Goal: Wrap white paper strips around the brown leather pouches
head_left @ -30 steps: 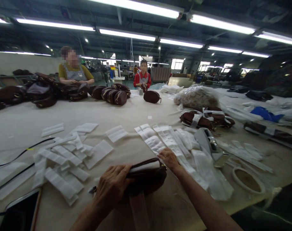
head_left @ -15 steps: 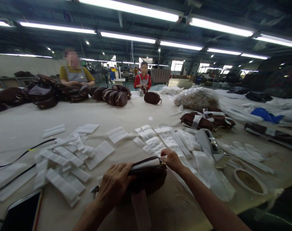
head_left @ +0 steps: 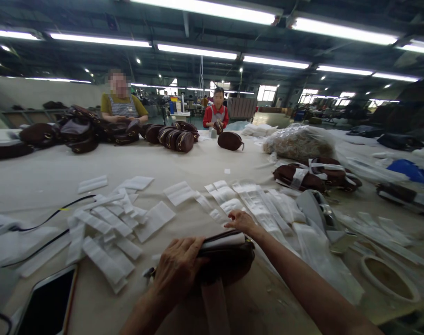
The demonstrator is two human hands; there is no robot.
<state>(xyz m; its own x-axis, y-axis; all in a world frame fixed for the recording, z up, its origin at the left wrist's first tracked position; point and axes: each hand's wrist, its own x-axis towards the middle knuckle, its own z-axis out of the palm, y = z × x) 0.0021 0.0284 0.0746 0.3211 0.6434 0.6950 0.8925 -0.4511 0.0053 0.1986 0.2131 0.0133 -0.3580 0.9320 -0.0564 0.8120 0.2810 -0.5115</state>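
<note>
A small dark brown zipped bag [head_left: 229, 260] rests near the front of the table, its opening facing up. White padding [head_left: 227, 240] shows inside the opening, and a white strip [head_left: 214, 302] hangs over its near side. My left hand [head_left: 180, 263] grips the bag's left end, thumb at the opening and fingers along the far side. A metal fitting [head_left: 149, 273] pokes out beside that hand. Just beyond the bag's far right rim is my right hand [head_left: 243, 221], its fingers stretched leftward and slightly apart, with nothing visible in them.
White foam strips [head_left: 107, 228] lie scattered left, near a phone [head_left: 47, 302]. More white sheets [head_left: 264, 204], a tape dispenser [head_left: 316, 214] and a tape roll [head_left: 389, 279] are right. Brown bags [head_left: 177, 139] line the far side, where two co-workers [head_left: 124, 108] sit.
My right hand has left the zipper end at the bag's right and moved leftward and away, above the far rim. My left hand keeps its grip. The whole view has shifted slightly.
</note>
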